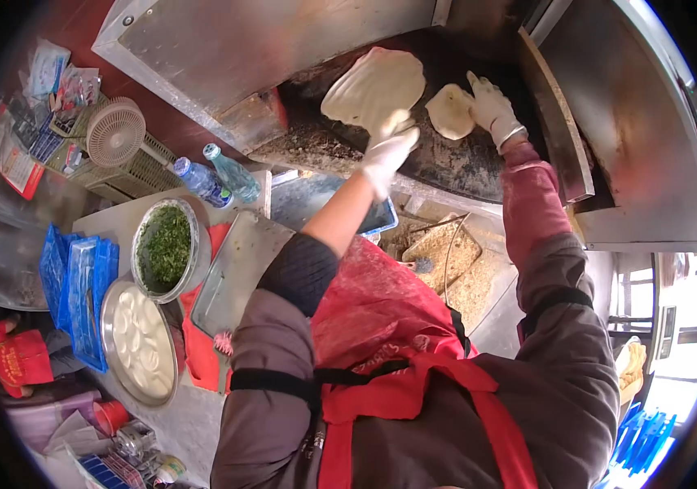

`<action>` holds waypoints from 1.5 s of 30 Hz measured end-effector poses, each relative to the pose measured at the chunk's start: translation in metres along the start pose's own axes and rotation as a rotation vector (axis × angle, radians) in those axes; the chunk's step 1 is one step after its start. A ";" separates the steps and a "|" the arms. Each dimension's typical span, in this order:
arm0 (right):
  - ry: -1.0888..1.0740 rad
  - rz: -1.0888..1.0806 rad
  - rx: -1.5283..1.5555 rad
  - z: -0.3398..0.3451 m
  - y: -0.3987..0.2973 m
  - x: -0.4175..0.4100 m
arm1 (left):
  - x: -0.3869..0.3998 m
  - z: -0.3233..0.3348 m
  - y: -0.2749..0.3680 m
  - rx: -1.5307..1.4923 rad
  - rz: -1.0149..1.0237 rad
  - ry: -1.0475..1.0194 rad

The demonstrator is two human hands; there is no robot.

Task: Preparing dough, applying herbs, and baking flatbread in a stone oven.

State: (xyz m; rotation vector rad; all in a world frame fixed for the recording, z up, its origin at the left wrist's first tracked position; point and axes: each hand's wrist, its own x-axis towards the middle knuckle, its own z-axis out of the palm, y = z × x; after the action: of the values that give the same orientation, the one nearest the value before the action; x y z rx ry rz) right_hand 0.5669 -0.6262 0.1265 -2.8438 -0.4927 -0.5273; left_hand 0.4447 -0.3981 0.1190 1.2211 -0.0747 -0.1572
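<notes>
My left hand [390,153], in a whitish glove, is at the lower edge of a large flat sheet of dough [376,88] on a dark griddle [470,168]. It is blurred, and whether its fingers grip the dough cannot be told. My right hand [496,111], also gloved, lies at the right edge of a smaller round of dough [450,112]. Its fingers are stretched out, pointing up and away from me. The small round lies to the right of the large sheet, with a narrow dark gap between them.
Metal panels [275,55] and an upright board [559,116] border the griddle. On the left counter are a bowl of chopped greens [165,247], a round pan of dough pieces [140,348], a metal tray [232,263], bottles [235,174] and blue baskets [82,299]. A person [21,360] stands far left.
</notes>
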 end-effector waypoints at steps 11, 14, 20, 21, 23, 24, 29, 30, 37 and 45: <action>-0.151 0.185 -0.400 0.068 -0.010 0.001 | -0.227 -0.270 0.013 0.593 0.412 0.771; -0.213 0.245 -0.325 0.043 -0.005 -0.007 | -0.337 -0.338 0.020 0.990 0.388 1.278; -0.048 0.182 -0.129 0.078 -0.071 0.005 | -0.709 -0.560 -0.019 1.958 -1.067 1.158; -0.060 0.160 -0.111 0.086 -0.093 0.005 | -0.737 -0.559 -0.023 2.148 -1.154 0.919; -0.214 0.208 -0.270 0.054 -0.107 -0.013 | -0.649 -0.549 -0.061 2.295 -1.098 0.570; -0.195 0.258 -0.286 0.048 -0.089 -0.017 | -0.606 -0.528 -0.069 1.872 -0.979 0.984; -0.085 0.212 -0.262 0.040 -0.041 -0.073 | -0.510 -0.401 -0.020 1.636 -0.769 1.518; -0.065 0.074 -0.284 0.047 -0.055 -0.080 | -0.513 -0.384 -0.009 1.592 -0.799 1.518; -0.088 0.044 -0.283 0.055 -0.055 0.003 | -0.521 -0.382 -0.015 1.693 -0.718 1.504; -0.048 0.023 -0.140 0.075 -0.079 -0.033 | -0.502 -0.365 -0.006 1.648 -0.632 1.494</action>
State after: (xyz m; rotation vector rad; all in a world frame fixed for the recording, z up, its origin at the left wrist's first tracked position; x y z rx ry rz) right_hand 0.5326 -0.5437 0.0560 -2.9981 -0.4468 -0.5092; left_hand 0.0010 0.0190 0.0026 2.6322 1.8201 0.4121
